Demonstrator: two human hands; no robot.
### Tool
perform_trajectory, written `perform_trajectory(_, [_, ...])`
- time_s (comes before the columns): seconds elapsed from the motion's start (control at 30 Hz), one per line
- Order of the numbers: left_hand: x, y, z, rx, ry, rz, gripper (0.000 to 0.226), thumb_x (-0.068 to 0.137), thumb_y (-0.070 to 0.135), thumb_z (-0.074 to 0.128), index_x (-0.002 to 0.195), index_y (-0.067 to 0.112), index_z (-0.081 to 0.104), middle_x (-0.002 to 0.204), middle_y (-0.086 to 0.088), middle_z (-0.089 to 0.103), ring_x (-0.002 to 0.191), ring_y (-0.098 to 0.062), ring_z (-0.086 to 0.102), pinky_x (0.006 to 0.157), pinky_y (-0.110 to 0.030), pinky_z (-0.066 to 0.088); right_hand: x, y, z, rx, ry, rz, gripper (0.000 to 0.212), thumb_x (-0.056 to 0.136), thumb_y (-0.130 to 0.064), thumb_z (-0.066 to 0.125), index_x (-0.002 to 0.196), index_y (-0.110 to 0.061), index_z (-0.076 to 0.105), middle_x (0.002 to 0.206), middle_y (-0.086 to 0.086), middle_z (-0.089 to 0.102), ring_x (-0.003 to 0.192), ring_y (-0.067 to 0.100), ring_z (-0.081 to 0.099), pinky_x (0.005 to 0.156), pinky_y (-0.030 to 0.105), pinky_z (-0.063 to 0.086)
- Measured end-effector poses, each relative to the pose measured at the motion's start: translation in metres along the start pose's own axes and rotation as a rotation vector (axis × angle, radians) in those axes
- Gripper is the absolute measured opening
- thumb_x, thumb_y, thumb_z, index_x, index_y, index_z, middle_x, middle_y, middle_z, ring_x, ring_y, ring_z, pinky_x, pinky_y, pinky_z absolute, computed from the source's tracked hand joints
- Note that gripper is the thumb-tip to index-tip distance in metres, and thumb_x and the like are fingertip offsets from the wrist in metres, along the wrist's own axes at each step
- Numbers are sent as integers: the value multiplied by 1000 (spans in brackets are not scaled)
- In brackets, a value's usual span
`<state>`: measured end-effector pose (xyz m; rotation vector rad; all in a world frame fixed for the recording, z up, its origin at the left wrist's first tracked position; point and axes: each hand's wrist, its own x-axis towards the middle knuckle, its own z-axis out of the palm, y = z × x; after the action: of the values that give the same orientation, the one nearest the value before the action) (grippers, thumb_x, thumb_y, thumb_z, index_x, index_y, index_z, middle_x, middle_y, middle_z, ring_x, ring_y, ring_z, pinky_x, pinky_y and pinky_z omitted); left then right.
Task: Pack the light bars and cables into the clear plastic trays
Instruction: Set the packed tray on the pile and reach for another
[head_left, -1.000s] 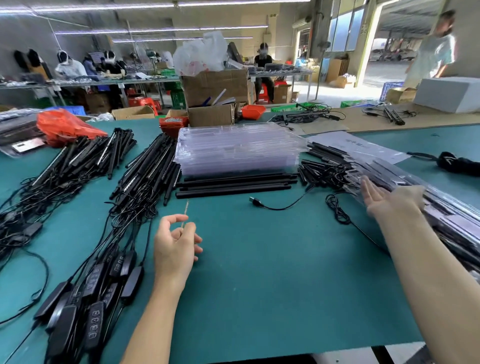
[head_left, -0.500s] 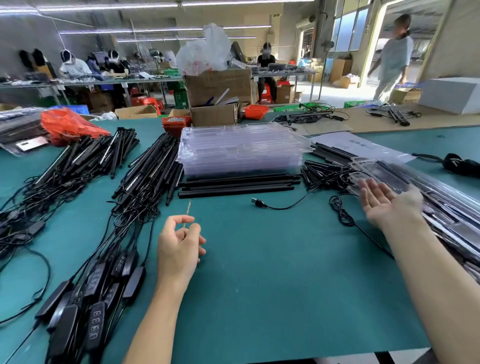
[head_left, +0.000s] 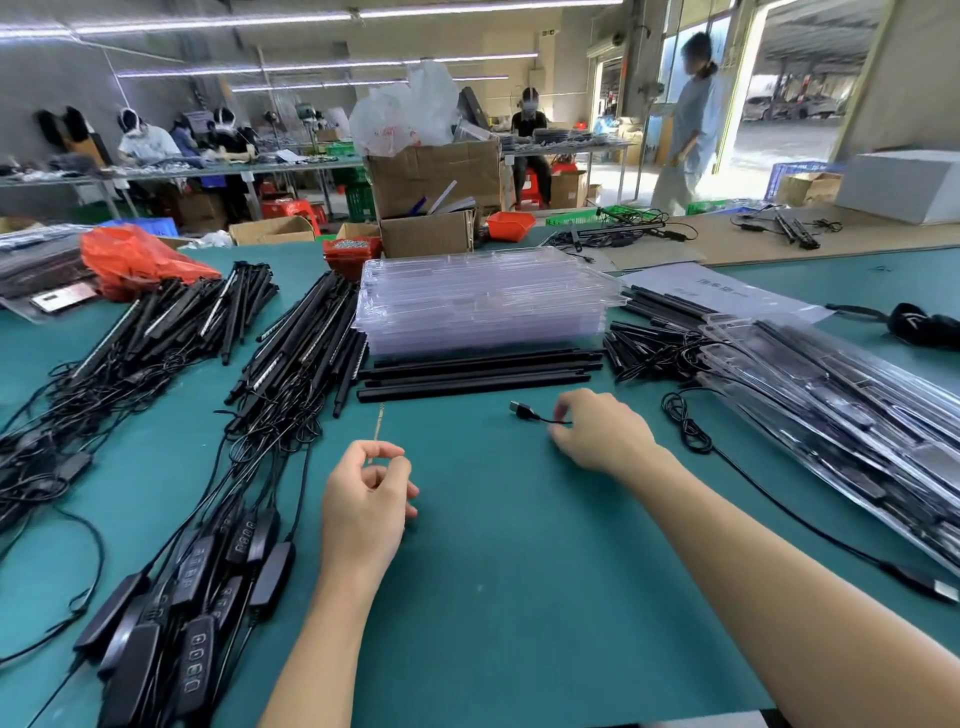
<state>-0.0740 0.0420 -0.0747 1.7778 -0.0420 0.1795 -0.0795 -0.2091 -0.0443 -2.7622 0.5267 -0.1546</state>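
Pinching hand: right hand (head_left: 602, 434) nipped the thin black cable (head_left: 543, 418) just behind its USB plug (head_left: 521, 410) — low over the green table (head_left: 519, 597).
Left hand: left hand (head_left: 366, 504) held a thin twist tie (head_left: 378, 428) between thumb and curled fingers.
Trays: stack of clear trays (head_left: 483, 301) stood beyond the hands — loose light bars (head_left: 475, 376) lay against its near edge.
Right side: filled trays (head_left: 841, 410) lay slanted.
Left side: heaps of bars with cables (head_left: 291, 364).

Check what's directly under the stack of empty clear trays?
The stack of clear trays appears to sit on long black light bars, whose front ones stick out along its near edge. How many bars lie beneath, and whether any cables do, is covered.
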Motion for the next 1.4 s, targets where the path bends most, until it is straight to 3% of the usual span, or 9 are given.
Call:
perform_trajectory(0.17, [0, 1, 1, 8, 16, -7, 8, 91, 15, 59, 87, 21, 61, 60, 5, 68, 43, -8, 59, 48, -27, 42, -2, 16, -24, 249, 331, 123, 43, 90, -48, 53, 63, -16, 60, 60, -2, 59, 60, 28, 56, 60, 31, 41])
perform_trajectory(0.4, [-1, 6, 2, 43, 2, -1, 5, 92, 15, 59, 88, 19, 61, 60, 2, 68, 44, -8, 58, 41, -22, 41, -4, 54, -54, -149, 226, 303, 20, 84, -24, 59, 71, -13, 48, 104, 17, 66, 98, 35, 55, 73, 37, 38])
perform_trajectory(0.5, [-2, 7, 2, 64, -5, 1, 5, 92, 17, 59, 88, 19, 61, 62, 2, 69, 44, -8, 59, 41, -20, 40, -8, 48, -46, -245, 194, 164, 20, 87, -23, 56, 103, -12, 59, 127, 15, 57, 123, 36, 45, 93, 44, 40])
perform_trajectory(0.6, [-4, 8, 1, 75, -13, 0, 5, 92, 17, 59, 88, 19, 61, 62, 1, 69, 44, -8, 59, 42, -21, 41, -12, 31, -31, 76, 66, -4, 25, 92, -21, 53, 110, -11, 66, 118, 12, 68, 108, 30, 62, 93, 40, 52])
perform_trajectory(0.73, [-4, 7, -1, 73, -17, 1, 6, 92, 16, 59, 87, 19, 62, 60, 1, 68, 45, -8, 59, 45, -25, 42, -15, 36, -36, 24, -31, 245, 23, 89, -35, 53, 84, -12, 56, 88, 9, 71, 80, 25, 68, 73, 32, 51])
perform_trajectory(0.87, [-3, 6, -1, 83, -22, 3, 7, 92, 18, 59, 86, 19, 61, 61, 1, 68, 44, -9, 58, 45, -25, 42, -19, 50, -65, -258, 106, 344, 18, 82, -29, 55, 78, -13, 48, 98, 8, 68, 89, 30, 60, 74, 34, 37])
perform_trajectory(1.0, [-2, 7, 1, 105, -34, 11, 7, 92, 19, 59, 85, 20, 60, 62, 1, 69, 45, -11, 59, 53, -28, 45, -20, 40, -60, -142, 192, 289, 20, 82, -35, 55, 77, -16, 53, 75, 4, 55, 81, 30, 55, 76, 37, 37])
perform_trajectory(1.17, [-4, 7, -1, 117, -28, 14, 7, 92, 20, 59, 84, 21, 60, 63, 1, 69, 45, -10, 59, 53, -27, 43, -19, 39, -33, 168, 76, 422, 38, 86, -49, 54, 94, -12, 59, 102, 10, 68, 97, 32, 61, 81, 36, 44])
perform_trajectory(1.4, [-2, 8, 2, 145, -15, 13, 7, 90, 20, 59, 84, 22, 61, 62, 3, 69, 46, -8, 59, 54, -29, 46, -26, 66, -16, 122, 496, 494, 20, 89, -38, 57, 91, -20, 65, 118, 14, 60, 117, 36, 42, 99, 47, 29])
